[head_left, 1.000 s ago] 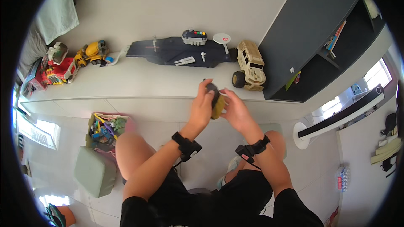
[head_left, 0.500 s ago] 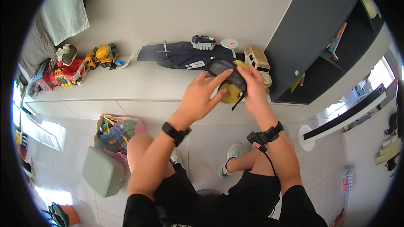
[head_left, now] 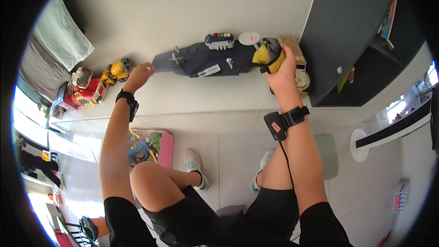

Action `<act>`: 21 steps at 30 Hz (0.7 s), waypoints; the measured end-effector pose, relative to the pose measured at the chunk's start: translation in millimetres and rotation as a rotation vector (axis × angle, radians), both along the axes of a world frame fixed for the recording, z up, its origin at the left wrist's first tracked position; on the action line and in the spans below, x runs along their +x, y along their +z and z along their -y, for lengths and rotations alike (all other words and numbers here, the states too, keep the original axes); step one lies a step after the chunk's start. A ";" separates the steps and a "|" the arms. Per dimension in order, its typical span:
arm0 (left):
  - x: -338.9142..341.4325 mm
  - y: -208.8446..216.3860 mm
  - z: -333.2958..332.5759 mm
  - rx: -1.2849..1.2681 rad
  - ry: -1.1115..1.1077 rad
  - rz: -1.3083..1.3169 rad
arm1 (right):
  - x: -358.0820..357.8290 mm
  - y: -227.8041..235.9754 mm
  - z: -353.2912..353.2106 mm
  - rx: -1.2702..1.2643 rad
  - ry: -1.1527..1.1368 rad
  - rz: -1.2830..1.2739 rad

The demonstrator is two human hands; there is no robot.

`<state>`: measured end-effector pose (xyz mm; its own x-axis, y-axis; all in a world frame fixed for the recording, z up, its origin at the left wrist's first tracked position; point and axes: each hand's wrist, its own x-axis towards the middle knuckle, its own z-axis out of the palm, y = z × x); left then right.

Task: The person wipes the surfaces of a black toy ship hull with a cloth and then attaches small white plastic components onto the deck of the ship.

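In my right hand (head_left: 282, 75) is a soft yellow-and-grey pouch-like item (head_left: 266, 57), gripped at its right side and raised in front of a beige toy vehicle (head_left: 302, 75). My left hand (head_left: 139, 77) reaches far left to the tip of a dark grey toy aircraft carrier (head_left: 196, 61). Its fingers are pinched together; a tiny white bit shows at them, too small to name. Small white toy planes (head_left: 210, 70) lie on the carrier's deck. Behind it sits a dark control-tower piece (head_left: 219, 41) with coloured buttons, beside a white round disc (head_left: 249, 38).
A yellow toy mixer truck (head_left: 118, 71) and a red toy truck (head_left: 89, 90) stand left on the long white ledge (head_left: 206, 103). Below are a pink toy bin (head_left: 167, 150) and a pale green box (head_left: 329, 155). A dark shelf unit (head_left: 338, 32) rises at the right.
My hands have parted. The left has let go of the pouch-like item and moved left to the carrier's tip; the right has carried the item up and right.
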<state>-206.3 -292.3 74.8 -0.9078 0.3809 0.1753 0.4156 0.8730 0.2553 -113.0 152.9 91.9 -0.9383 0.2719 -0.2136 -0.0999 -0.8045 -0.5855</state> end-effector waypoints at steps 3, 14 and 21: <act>15.5 -34.5 -22.5 0.741 0.455 0.385 | -17.6 -15.2 -8.8 -0.048 -0.004 0.168; 0.6 -91.8 -105.9 1.678 0.394 0.769 | -49.4 -98.7 8.9 0.255 0.235 0.351; -11.9 -103.0 -107.1 1.493 0.281 0.759 | -53.3 -85.2 21.8 0.279 0.382 0.305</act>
<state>-218.2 -185.2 -28.2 -0.9556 0.1232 -0.2675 -0.2919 -0.2745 0.9162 -166.3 131.1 6.7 -0.8882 0.0102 -0.4593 0.3751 -0.5610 -0.7379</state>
